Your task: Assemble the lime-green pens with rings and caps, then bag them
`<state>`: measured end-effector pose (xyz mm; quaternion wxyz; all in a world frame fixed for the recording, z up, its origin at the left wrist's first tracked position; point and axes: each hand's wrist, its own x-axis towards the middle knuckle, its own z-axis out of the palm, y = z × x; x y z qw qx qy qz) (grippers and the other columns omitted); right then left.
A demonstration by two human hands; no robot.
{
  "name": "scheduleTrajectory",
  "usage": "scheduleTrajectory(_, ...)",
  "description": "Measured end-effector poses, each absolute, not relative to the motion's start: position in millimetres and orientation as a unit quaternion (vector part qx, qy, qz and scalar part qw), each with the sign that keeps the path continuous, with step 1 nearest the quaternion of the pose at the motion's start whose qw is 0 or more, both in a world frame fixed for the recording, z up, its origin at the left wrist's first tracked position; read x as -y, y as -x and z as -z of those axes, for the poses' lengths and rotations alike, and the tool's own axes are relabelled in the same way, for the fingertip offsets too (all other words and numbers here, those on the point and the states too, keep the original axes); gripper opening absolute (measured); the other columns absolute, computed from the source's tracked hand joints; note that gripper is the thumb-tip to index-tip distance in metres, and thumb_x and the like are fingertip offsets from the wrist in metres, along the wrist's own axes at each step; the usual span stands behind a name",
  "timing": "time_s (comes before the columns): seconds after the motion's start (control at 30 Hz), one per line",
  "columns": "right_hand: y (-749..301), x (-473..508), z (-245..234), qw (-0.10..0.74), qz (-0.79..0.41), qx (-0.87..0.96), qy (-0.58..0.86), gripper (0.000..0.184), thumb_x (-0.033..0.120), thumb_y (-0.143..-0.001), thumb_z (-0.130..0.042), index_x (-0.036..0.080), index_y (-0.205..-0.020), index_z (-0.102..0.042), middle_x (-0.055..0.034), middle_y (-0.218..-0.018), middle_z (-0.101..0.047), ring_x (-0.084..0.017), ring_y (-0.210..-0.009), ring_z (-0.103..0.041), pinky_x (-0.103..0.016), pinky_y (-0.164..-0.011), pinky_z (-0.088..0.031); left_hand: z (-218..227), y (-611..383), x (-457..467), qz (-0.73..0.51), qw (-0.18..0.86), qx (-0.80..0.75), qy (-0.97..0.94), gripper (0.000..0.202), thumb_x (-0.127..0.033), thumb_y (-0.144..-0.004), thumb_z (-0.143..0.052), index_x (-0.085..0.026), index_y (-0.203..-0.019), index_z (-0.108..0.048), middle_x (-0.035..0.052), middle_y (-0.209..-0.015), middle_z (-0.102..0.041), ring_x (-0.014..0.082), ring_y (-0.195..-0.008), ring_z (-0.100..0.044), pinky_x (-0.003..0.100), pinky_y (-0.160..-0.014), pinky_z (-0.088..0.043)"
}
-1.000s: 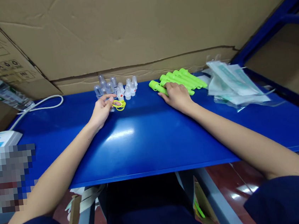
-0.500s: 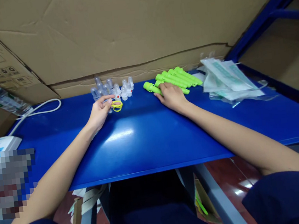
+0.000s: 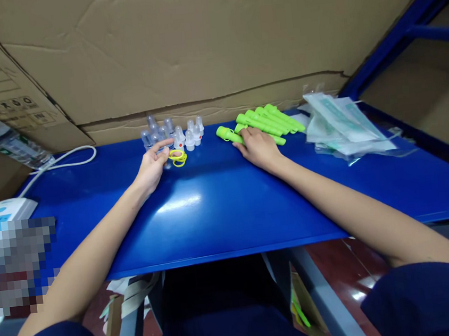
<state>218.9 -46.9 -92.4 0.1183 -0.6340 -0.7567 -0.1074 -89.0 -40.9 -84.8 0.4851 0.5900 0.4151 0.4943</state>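
My left hand [image 3: 152, 170] is closed in a pinch on a looped yellow cord [image 3: 179, 158], held just above the table in front of the small clear domed caps [image 3: 155, 135]. Several similar caps with white bases [image 3: 189, 137] stand beside them, some with a red dot. My right hand [image 3: 260, 145] rests over a lime-green plastic tube with a wider head [image 3: 227, 133], its fingers curled down onto it. The fingertips are partly hidden. Several more green tubes [image 3: 265, 121] lie side by side just behind that hand.
Clear plastic bags with white and green print [image 3: 348, 128] lie on the blue table [image 3: 220, 206] at the right. A water bottle [image 3: 8, 140], a white cable [image 3: 74, 150] and a power strip [image 3: 10, 212] are at the left. Cardboard [image 3: 179, 44] stands along the back.
The view has shifted slightly. Both hands keep about the same places, the left with the yellow cord and the right on the green tube.
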Motion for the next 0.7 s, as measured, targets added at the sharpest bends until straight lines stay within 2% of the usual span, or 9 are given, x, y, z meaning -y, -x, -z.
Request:
scheduleTrajectory(0.2,-220.3,45.2,94.1,0.125,0.108,0.758,0.631,0.04,0.035,-0.102,-0.038,0.007,-0.121,-0.06,-0.0255,-0.115,-0.067,-0.037,-0.108,-0.06,-0.043,-0.082,-0.047,84.6,93.5,36.5,-0.511,0.475,-0.428,-0.575,0.046,-0.049,-0.081,-0.077,-0.018,-0.115,-0.068,0.0056,-0.086,-0.077,0.0144,-0.072,-0.065,0.024,-0.059,-0.042)
scheduleTrajectory(0.33,-219.1,46.6,92.0,0.121,0.103,0.756,0.635,0.04,0.035,-0.103,-0.04,0.006,-0.121,-0.06,-0.0256,-0.116,-0.067,-0.037,-0.109,-0.06,-0.042,-0.083,-0.047,81.8,90.3,39.7,-0.516,0.498,-0.417,-0.558,0.045,-0.041,-0.079,-0.08,-0.017,-0.114,-0.067,0.0058,-0.084,-0.076,0.0136,-0.073,-0.066,0.023,-0.063,-0.045)
scheduleTrajectory(0.5,-218.1,48.4,90.2,0.114,0.101,0.758,0.634,0.04,0.034,-0.103,-0.038,0.006,-0.123,-0.059,-0.0256,-0.116,-0.066,-0.036,-0.109,-0.06,-0.041,-0.083,-0.047,80.7,85.1,44.1,-0.503,0.535,-0.414,-0.539,0.052,-0.029,-0.071,-0.084,-0.017,-0.118,-0.063,0.0071,-0.088,-0.076,0.0136,-0.074,-0.066,0.023,-0.062,-0.043)
scheduleTrajectory(0.7,-214.7,51.3,86.5,0.102,0.097,0.75,0.646,0.038,0.03,-0.102,-0.043,0.003,-0.125,-0.058,-0.0268,-0.121,-0.065,-0.037,-0.113,-0.06,-0.042,-0.086,-0.047,81.9,86.0,43.4,-0.498,0.53,-0.423,-0.541,0.054,-0.028,-0.07,-0.084,-0.016,-0.118,-0.062,0.0076,-0.092,-0.074,0.0138,-0.075,-0.065,0.025,-0.066,-0.047)
